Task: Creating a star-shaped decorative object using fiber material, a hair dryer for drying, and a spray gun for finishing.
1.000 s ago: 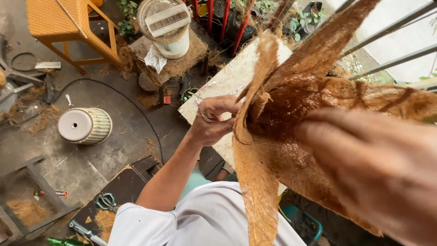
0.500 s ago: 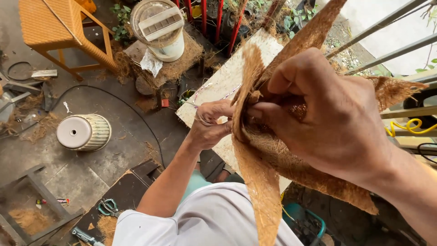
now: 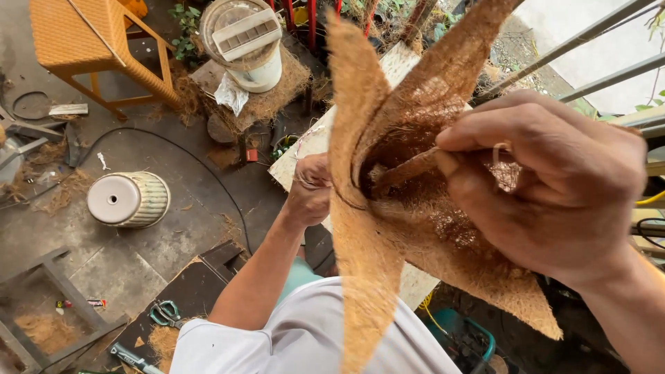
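Two hands work one coconut fibre sheet (image 3: 374, 228): my right hand (image 3: 554, 187) pinches its inner fold, my left hand (image 3: 309, 190) grips its edge.

Both hands (image 3: 554, 183) (image 3: 309, 188) raised, fingers curled shut

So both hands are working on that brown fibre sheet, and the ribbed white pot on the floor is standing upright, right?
Not quite. In the head view the ribbed white pot lies on its side, its round base facing the camera. The rest holds: the left hand and right hand both grip the brown fibre sheet.
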